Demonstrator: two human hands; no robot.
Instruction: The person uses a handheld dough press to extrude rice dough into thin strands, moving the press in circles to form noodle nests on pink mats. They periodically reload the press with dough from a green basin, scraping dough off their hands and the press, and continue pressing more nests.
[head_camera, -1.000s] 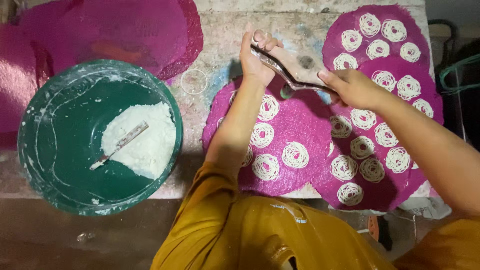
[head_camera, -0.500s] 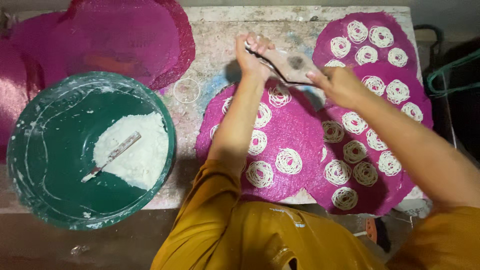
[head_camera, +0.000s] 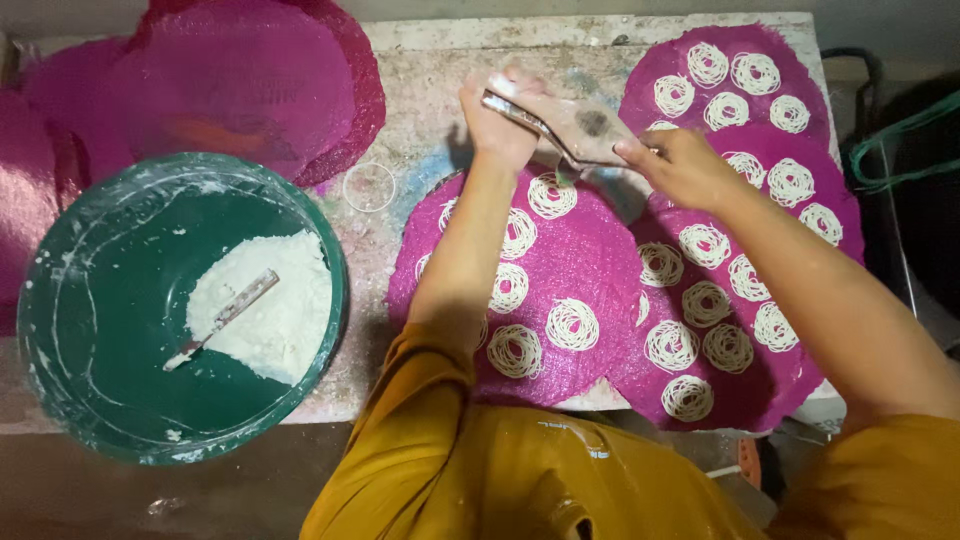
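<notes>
Near the upper centre of the frame, the left hand (head_camera: 497, 112) and right hand (head_camera: 678, 163) each gripped one end of a metal press (head_camera: 556, 128) above a pink mat (head_camera: 560, 290) of white noodle coils (head_camera: 573, 325).

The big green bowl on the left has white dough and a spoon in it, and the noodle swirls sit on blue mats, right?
Not quite. The head view shows the noodle swirls on pink mats, not blue ones. The rest holds: the big green bowl on the left has white dough and a spoon in it.

Basin (head_camera: 60, 300) left – spoon (head_camera: 220, 318) in it; noodle coils (head_camera: 572, 325) on mats (head_camera: 590, 260) right.
</notes>
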